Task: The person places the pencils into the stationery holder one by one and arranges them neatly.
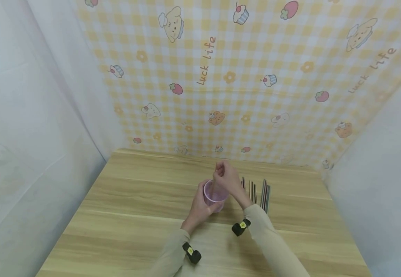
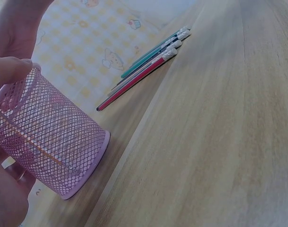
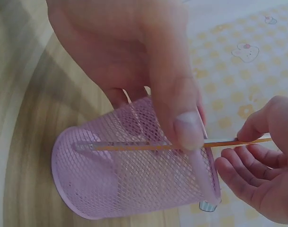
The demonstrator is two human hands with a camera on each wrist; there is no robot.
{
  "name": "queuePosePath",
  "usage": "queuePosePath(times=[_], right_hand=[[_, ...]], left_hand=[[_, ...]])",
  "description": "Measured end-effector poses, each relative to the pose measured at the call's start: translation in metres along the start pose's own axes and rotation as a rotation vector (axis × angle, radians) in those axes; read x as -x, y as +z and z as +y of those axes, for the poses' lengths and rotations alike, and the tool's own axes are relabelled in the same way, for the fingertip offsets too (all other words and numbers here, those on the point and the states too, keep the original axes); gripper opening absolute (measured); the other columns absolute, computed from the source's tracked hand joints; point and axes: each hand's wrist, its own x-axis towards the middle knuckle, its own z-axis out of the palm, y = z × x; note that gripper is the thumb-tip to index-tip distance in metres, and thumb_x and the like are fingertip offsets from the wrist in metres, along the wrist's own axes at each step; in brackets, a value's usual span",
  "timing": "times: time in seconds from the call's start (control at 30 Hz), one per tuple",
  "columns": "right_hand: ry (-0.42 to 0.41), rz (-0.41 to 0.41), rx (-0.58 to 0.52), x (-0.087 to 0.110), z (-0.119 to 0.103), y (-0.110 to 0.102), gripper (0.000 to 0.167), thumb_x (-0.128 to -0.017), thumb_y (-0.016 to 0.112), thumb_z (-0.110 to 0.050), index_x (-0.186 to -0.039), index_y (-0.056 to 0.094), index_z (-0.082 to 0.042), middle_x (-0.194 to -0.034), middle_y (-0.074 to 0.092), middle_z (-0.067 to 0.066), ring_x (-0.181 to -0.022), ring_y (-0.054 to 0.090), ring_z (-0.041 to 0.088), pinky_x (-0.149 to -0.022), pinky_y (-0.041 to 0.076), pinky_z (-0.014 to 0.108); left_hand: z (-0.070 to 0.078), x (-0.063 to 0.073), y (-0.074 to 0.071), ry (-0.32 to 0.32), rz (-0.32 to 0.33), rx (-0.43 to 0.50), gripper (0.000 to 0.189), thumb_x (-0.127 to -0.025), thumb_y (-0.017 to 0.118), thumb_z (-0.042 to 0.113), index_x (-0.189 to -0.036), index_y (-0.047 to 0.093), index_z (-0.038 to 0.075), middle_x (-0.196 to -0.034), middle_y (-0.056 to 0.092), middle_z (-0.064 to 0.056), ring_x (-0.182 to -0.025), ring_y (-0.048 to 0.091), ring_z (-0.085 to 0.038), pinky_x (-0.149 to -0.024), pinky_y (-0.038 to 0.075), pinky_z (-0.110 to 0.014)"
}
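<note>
One pencil (image 3: 220,143) slants inside a pink mesh cup (image 2: 63,132), its lower end near the base, its upper part pinched between thumb and fingers of my right hand (image 1: 227,177). My left hand (image 1: 199,207) curls round the cup, gripping its side. More pencils (image 1: 265,196) lie on the counter (image 1: 134,188), to the right.

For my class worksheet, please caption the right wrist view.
A left hand holds a pink mesh cup; the right hand pinches an orange pencil reaching into it.
</note>
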Motion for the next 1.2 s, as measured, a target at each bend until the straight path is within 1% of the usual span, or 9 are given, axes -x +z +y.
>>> queuePosePath(times=[0.17,0.43,0.57,0.67,0.87,0.97,1.03,1.1,1.2], right_hand=[[0.065,-0.041,-0.003,-0.002,0.002,-0.008,0.026,-0.090,0.064,-0.008,-0.114,0.061,0.003,-0.099,0.070,0.015,-0.090,0.068,0.025,-0.080,0.061,0.036],[0.111,-0.032,-0.004,-0.005,0.012,-0.023,0.028,-0.093,0.062,-0.011,-0.117,0.062,0.004,-0.103,0.069,0.018,-0.092,0.067,0.027,-0.082,0.060,0.037],[0.145,-0.035,0.005,-0.004,0.012,-0.038,0.029,-0.096,0.062,-0.016,-0.120,0.061,0.001,-0.107,0.068,0.018,-0.094,0.065,0.028,-0.081,0.059,0.038],[0.145,-0.026,0.001,-0.004,0.014,-0.050,0.030,-0.096,0.059,-0.015,-0.120,0.061,0.002,-0.108,0.067,0.020,-0.095,0.064,0.030,-0.081,0.059,0.039],[0.162,-0.003,0.011,-0.005,0.032,-0.075,0.036,-0.097,0.056,-0.014,-0.125,0.057,0.007,-0.113,0.064,0.024,-0.099,0.062,0.033,-0.083,0.058,0.039],[0.207,0.032,0.015,-0.004,0.043,-0.089,0.036,-0.097,0.056,-0.015,-0.125,0.057,0.008,-0.114,0.063,0.025,-0.100,0.062,0.034,-0.081,0.057,0.037],[0.216,0.069,0.021,-0.004,0.051,-0.099,0.034,-0.097,0.056,-0.013,-0.123,0.058,0.009,-0.113,0.062,0.026,-0.099,0.061,0.036,-0.080,0.056,0.035],[0.225,0.110,0.037,-0.003,0.057,-0.108,0.032,-0.097,0.056,-0.011,-0.121,0.059,0.010,-0.112,0.063,0.028,-0.100,0.062,0.038,-0.081,0.056,0.037],[0.222,0.146,0.067,-0.001,0.065,-0.120,0.031,-0.096,0.057,-0.009,-0.120,0.060,0.012,-0.112,0.063,0.031,-0.101,0.063,0.042,-0.086,0.057,0.044]], left_hand=[[-0.001,0.000,0.001,0.007,0.000,0.024,0.087,-0.079,0.080,0.002,-0.150,0.030,-0.008,-0.145,0.044,-0.032,-0.131,0.048,-0.049,-0.109,0.043,-0.066],[0.001,-0.001,0.001,0.012,0.014,0.016,0.087,-0.077,0.081,0.000,-0.149,0.032,-0.008,-0.145,0.044,-0.034,-0.131,0.047,-0.053,-0.109,0.041,-0.068],[0.002,-0.001,0.001,0.002,0.017,0.015,0.088,-0.077,0.081,0.001,-0.149,0.032,-0.008,-0.145,0.044,-0.034,-0.131,0.047,-0.053,-0.110,0.041,-0.068],[0.002,-0.001,0.002,-0.001,0.022,0.019,0.088,-0.077,0.081,0.001,-0.149,0.032,-0.008,-0.144,0.044,-0.034,-0.131,0.047,-0.053,-0.110,0.040,-0.068],[-0.001,0.000,0.003,-0.008,0.032,0.032,0.087,-0.076,0.081,0.001,-0.148,0.033,-0.007,-0.142,0.046,-0.034,-0.129,0.047,-0.053,-0.109,0.040,-0.069],[-0.001,0.000,0.003,-0.025,0.024,0.035,0.087,-0.076,0.081,0.001,-0.148,0.034,-0.006,-0.142,0.046,-0.034,-0.129,0.047,-0.053,-0.108,0.041,-0.069],[-0.001,0.001,0.003,-0.033,0.019,0.039,0.087,-0.076,0.081,0.001,-0.148,0.034,-0.005,-0.142,0.045,-0.034,-0.130,0.047,-0.053,-0.108,0.041,-0.069],[0.000,0.001,0.003,-0.038,0.017,0.041,0.087,-0.076,0.081,0.001,-0.149,0.033,-0.005,-0.143,0.045,-0.034,-0.130,0.047,-0.053,-0.109,0.041,-0.069],[0.001,0.001,0.003,-0.034,0.023,0.044,0.087,-0.076,0.081,0.001,-0.149,0.033,-0.005,-0.143,0.044,-0.034,-0.130,0.047,-0.053,-0.109,0.042,-0.068]])
